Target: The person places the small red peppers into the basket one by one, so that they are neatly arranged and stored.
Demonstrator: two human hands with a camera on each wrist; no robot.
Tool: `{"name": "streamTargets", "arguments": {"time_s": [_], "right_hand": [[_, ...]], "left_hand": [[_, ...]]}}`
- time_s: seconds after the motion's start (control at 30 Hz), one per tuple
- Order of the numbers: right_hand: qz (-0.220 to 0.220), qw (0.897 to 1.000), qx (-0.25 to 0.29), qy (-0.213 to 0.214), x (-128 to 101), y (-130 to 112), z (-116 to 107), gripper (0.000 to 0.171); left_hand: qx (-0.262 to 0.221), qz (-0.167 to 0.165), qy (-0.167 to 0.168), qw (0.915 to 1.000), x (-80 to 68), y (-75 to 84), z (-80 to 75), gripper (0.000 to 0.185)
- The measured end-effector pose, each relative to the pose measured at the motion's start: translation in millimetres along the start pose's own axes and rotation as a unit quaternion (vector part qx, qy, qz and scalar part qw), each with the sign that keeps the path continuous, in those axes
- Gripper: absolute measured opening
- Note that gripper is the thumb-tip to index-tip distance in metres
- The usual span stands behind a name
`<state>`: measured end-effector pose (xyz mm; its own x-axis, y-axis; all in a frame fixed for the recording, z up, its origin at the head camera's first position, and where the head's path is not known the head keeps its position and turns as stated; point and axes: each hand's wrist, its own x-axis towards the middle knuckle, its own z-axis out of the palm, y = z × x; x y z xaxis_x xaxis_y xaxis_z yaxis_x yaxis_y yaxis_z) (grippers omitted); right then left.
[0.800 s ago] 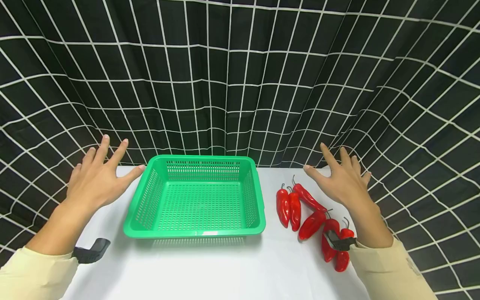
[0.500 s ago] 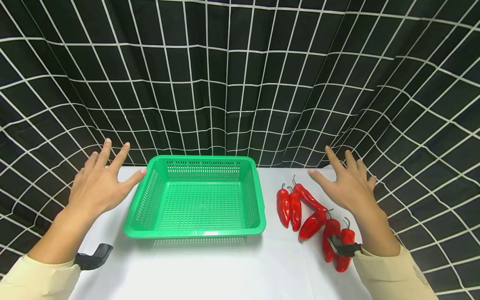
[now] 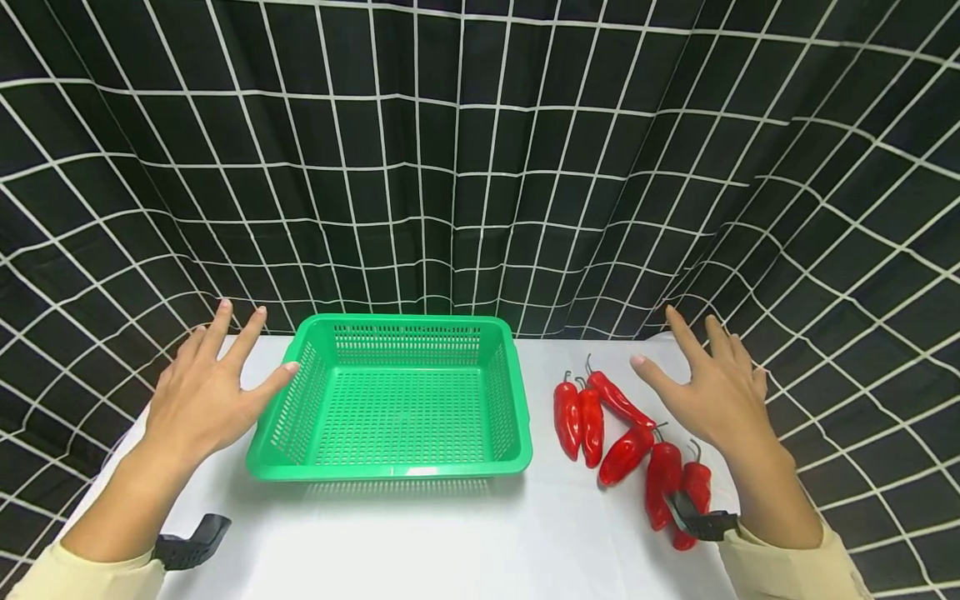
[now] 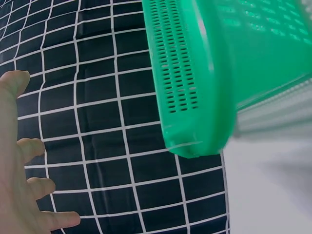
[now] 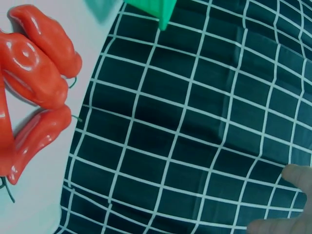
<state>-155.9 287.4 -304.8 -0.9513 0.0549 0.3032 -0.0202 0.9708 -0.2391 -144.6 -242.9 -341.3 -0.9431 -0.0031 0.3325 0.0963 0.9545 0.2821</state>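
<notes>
Both hands hover spread and empty: the left hand point(image 3: 201, 390) beside the green basket point(image 3: 397, 400), the right hand point(image 3: 712, 392) over the peppers point(image 3: 626, 433) on the desk point(image 3: 450, 542). A careless sweep could roll peppers off the edge.

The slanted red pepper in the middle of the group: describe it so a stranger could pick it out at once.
On the white table, right of the green basket, lie five red peppers beside the right hand. The one meant lies in the middle, slanting up to the right, while its neighbours lie nearly upright or slant the other way.
</notes>
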Motion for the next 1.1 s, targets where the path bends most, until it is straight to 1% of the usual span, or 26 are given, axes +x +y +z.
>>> {"name": "streamTargets", "arguments": {"time_s": [0.27,0.6,0.87,1.1], "right_hand": [[0.006,1.0,0.003,0.006,-10,3,-1,0.089],[0.005,1.0,0.023,0.011,-19,7,3,0.088],[0.01,0.999,0.032,0.011,-28,15,8,0.088],[0.028,0.998,0.047,0.009,-38,24,12,0.088]], "left_hand": [[-0.008,0.005,0.005,0.9999,-11.1,-4.0,7.9,0.08],[-0.015,0.01,0.005,0.9998,-22.7,-9.6,24.0,0.081],[-0.023,0.019,0.009,0.9995,-28.8,-10.3,34.7,0.08],[-0.032,0.022,0.008,0.9992,-35.8,-10.8,43.5,0.079]]}}
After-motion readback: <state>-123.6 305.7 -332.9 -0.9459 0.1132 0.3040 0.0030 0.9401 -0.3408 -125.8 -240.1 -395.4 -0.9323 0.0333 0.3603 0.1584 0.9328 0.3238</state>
